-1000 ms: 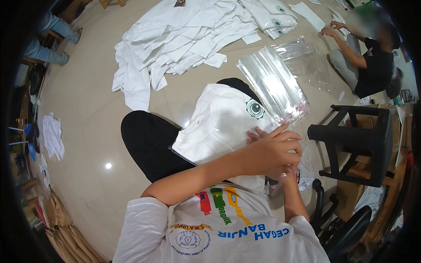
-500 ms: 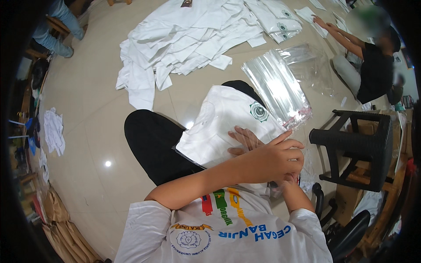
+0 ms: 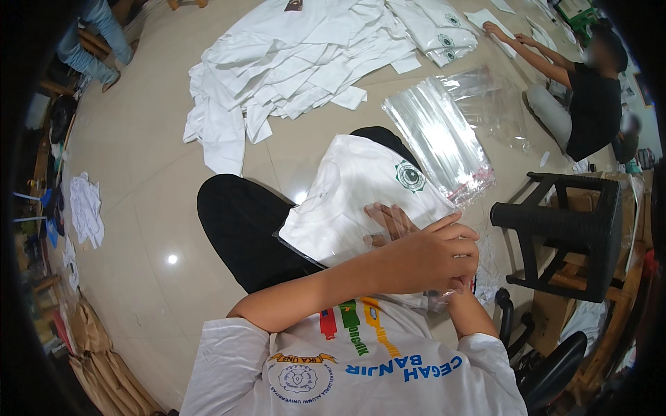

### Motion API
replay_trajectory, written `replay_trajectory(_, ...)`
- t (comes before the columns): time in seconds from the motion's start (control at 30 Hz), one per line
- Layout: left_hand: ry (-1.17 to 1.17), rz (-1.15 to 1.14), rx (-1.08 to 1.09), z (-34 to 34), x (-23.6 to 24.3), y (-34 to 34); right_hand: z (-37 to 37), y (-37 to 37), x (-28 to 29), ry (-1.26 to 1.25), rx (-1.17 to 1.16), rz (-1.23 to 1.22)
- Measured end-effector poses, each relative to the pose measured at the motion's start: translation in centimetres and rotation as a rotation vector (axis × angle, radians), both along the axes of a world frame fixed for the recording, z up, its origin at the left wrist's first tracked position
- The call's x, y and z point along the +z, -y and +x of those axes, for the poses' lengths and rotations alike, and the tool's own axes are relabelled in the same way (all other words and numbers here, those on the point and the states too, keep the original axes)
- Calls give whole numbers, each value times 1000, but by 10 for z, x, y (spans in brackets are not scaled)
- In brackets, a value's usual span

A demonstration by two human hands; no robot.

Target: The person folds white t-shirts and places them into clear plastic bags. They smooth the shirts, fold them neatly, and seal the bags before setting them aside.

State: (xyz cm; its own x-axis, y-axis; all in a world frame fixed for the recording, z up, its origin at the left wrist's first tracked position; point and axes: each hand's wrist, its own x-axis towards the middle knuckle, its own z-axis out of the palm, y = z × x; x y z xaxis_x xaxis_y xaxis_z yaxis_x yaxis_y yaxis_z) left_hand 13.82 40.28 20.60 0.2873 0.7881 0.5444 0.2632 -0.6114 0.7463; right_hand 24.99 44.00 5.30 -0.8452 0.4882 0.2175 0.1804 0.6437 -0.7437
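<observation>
A folded white T-shirt (image 3: 347, 187) with a green round emblem lies across my black-clad legs, a dark edge showing beneath its left side. Clear plastic film from a bag (image 3: 463, 208) covers part of the shirt's right side. My left hand (image 3: 444, 258) reaches across from the left, its fingers curled on the bag near the shirt's right corner. Passing beneath the left forearm, my right hand (image 3: 393, 223) rests on the shirt with its fingers spread, seen through the film. The left arm hides its palm.
A stack of clear plastic bags (image 3: 444, 139) lies beyond the shirt. Farther off are a heap of white shirts (image 3: 291, 62) and bagged shirts (image 3: 444, 35). At right stands a black plastic stool (image 3: 562, 232); a co-worker (image 3: 590, 104) sits behind it, handling white cloth.
My right hand's fingers have shifted slightly under the film, and my left hand has moved a little. The co-worker's head and arms have moved; a foot at upper left has shifted.
</observation>
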Motion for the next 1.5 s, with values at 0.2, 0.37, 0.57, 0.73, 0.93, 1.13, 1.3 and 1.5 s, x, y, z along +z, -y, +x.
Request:
replay_trajectory(0.2,12,22,-10,1,-5,-1,8,-6,12,33,3,-220)
replay_trajectory(0.37,24,30,-30,5,-6,-4,28,-15,29,43,-57,-311)
replay_trajectory(0.57,5,45,31,10,-10,-3,23,-18,22,42,-44,-295)
replay_trajectory(0.73,27,74,19,12,-11,-4,15,-17,19,38,-94,-147)
replay_trajectory(0.93,5,80,-26,11,-11,-9,38,0,52,39,-313,64)
replay_trajectory(1.13,-190,-69,288,-49,-70,-64,85,16,45,16,-712,-192)
replay_trajectory(1.3,-815,-461,52,-71,-95,-128,127,36,61,-340,-890,-1272)
replay_trajectory(1.5,-824,-775,-415,-36,-83,-175,120,56,113,37,-860,-1144)
